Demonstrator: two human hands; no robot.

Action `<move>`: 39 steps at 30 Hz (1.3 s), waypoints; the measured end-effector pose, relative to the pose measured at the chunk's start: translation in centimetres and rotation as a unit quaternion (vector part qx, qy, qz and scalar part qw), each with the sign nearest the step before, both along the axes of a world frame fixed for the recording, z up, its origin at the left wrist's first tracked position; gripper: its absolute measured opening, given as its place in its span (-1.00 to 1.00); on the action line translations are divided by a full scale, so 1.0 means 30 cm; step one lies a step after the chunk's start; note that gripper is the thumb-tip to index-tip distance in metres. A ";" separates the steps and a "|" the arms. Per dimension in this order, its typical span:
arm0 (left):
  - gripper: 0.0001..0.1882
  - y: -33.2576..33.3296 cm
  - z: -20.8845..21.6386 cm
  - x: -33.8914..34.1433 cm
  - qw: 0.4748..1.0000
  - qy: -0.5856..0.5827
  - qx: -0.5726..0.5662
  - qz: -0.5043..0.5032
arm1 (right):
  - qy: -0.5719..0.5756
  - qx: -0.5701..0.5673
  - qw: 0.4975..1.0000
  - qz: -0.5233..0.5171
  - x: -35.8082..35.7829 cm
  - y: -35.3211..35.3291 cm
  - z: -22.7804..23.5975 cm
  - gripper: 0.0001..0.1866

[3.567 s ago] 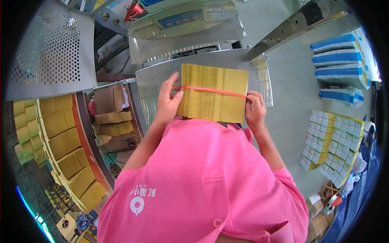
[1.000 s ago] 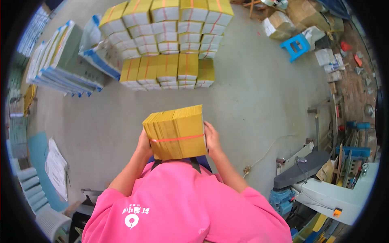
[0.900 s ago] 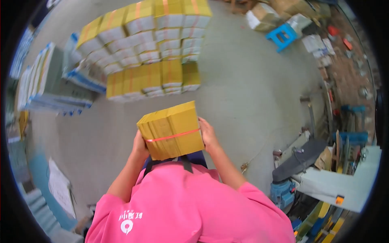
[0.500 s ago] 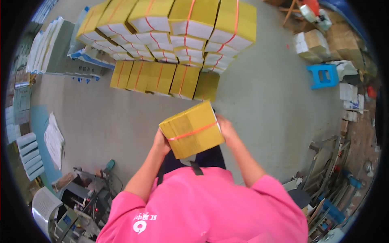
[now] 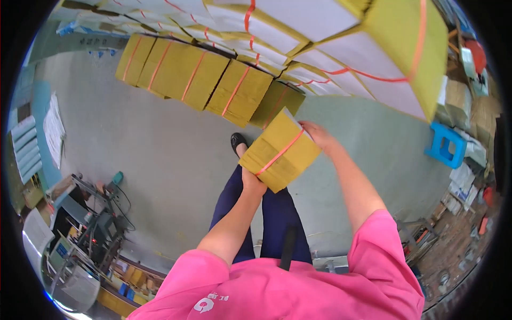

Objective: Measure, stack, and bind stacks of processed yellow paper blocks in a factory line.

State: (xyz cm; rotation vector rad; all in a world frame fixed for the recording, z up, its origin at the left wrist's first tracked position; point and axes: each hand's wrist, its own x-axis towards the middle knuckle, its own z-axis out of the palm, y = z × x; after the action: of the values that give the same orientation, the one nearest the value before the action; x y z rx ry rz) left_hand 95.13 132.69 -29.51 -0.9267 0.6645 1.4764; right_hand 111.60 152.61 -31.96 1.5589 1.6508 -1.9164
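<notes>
Between my hands I carry a yellow-wrapped bundle tied with a single red strap, white showing along its far right side. My left hand grips its near left end, and my right hand clasps its far right end; the fingers of both are partly hidden by the bundle. Just beyond it stands a low row of similar yellow bundles, each with a red strap. Its nearest one, a darker yellow bundle, is partly covered by the one I hold.
A tall stack of strapped white-and-yellow bundles rises ahead and to the right. A blue plastic stool stands at the right. Machine equipment with a cable sits at the lower left. White sheeting lies on the left floor.
I have stepped closer to the stack, which now looms larger overhead. The bundle has shifted right and tilted more steeply, still held in both hands.
</notes>
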 end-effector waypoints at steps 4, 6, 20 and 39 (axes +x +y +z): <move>-0.43 0.061 -0.171 0.024 0.999 0.011 -0.040 0.031 | -0.001 0.026 0.999 0.048 -0.045 0.122 -0.145 -0.60; -0.42 0.092 -0.262 0.023 0.995 0.057 -0.079 0.004 | 0.040 0.014 0.998 0.052 -0.081 0.184 -0.221 -0.61; -0.41 0.108 -0.512 -0.113 0.987 0.006 -0.128 -0.092 | 0.002 -0.144 0.832 -0.536 -0.081 -0.034 -0.348 -0.51; -0.30 -0.004 -0.333 -0.223 0.924 0.146 -0.242 -0.258 | -0.158 0.049 0.940 -0.297 -0.105 -0.044 -0.232 -0.36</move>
State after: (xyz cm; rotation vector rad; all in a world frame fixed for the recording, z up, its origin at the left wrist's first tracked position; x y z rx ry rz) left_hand 88.43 132.58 -39.51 -0.8102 1.4250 0.9896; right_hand 108.45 151.28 -38.91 2.4715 1.2418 -1.6866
